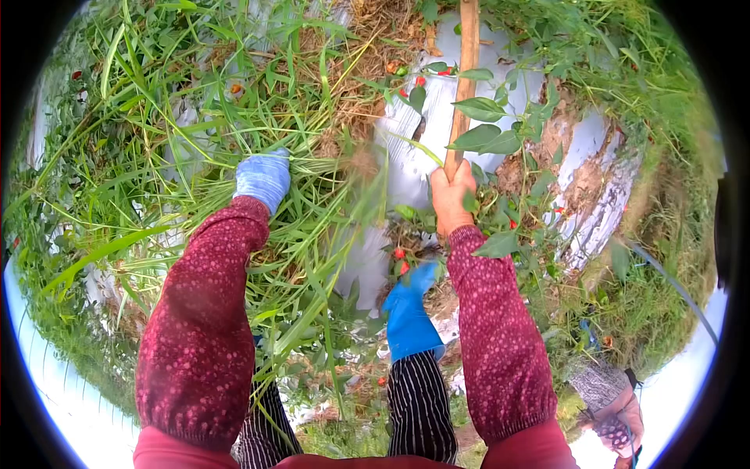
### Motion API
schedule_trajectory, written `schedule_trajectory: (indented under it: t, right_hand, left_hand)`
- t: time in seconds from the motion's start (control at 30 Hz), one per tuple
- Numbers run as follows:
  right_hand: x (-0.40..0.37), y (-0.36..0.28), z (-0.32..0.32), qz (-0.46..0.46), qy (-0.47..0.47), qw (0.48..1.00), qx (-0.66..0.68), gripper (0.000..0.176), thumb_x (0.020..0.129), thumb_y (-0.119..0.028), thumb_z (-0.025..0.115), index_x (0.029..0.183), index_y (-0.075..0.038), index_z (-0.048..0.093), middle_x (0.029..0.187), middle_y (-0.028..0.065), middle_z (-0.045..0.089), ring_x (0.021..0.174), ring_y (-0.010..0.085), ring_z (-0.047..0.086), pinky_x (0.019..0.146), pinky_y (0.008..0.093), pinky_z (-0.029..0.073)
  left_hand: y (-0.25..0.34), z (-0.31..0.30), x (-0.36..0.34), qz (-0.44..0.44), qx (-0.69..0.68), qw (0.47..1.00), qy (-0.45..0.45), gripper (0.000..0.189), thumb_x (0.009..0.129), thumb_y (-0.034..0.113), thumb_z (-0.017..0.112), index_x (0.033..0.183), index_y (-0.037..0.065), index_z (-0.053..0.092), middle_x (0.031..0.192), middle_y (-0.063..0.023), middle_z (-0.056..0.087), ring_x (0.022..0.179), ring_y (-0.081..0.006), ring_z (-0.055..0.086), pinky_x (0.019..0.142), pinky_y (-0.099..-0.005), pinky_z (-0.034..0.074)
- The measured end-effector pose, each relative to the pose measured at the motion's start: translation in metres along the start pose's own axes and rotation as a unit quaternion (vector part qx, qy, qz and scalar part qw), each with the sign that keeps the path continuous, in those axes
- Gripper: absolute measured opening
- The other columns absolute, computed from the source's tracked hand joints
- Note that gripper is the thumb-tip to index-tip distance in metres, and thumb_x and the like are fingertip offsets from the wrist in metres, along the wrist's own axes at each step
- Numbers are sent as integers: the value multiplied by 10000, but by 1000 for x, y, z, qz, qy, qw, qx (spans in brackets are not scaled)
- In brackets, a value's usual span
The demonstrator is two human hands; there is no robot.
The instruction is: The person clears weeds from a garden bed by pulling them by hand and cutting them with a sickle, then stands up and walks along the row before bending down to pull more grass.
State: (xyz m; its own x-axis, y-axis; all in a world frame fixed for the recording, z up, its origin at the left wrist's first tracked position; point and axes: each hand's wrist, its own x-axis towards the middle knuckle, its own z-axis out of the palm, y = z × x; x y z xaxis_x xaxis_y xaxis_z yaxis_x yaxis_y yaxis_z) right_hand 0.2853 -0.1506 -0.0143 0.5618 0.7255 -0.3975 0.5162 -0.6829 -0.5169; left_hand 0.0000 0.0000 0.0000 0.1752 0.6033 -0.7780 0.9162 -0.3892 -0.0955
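My left hand, in a light blue knitted glove, is closed around a bunch of long green grass. The blades fan out on both sides of the fist. My bare right hand grips the lower end of a wooden stick, which runs up past the top edge of the view. Close beside that hand stands a pepper plant with broad leaves. Small red peppers hang low between my arms.
Silvery plastic mulch covers the soil, torn in places. My foot in a blue boot stands between the plants. Dry straw lies at the top. Another person is at the lower right, near a thin dark line.
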Motion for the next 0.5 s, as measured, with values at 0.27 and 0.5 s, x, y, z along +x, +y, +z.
schedule_trajectory:
  t: [0.27, 0.5]
  right_hand:
    - [-13, 53, -35, 60, -124, 987, 79, 153, 796, -88, 589, 913, -15, 523, 709, 34, 542, 640, 132, 523, 588, 283, 435]
    - [18, 4, -16, 7, -37, 997, 65, 174, 764, -109, 586, 867, 1, 500, 622, 62, 494, 542, 151, 464, 520, 317, 410]
  left_hand:
    - [0, -22, 18, 15, -2, 999, 52, 197, 870, 128, 456, 997, 82, 599, 898, -136, 667, 854, -305, 656, 726, -435, 516]
    - [10, -10, 19, 1, 4, 999, 39, 187, 861, 126, 469, 994, 89, 596, 874, -126, 671, 825, -296, 662, 709, -423, 520]
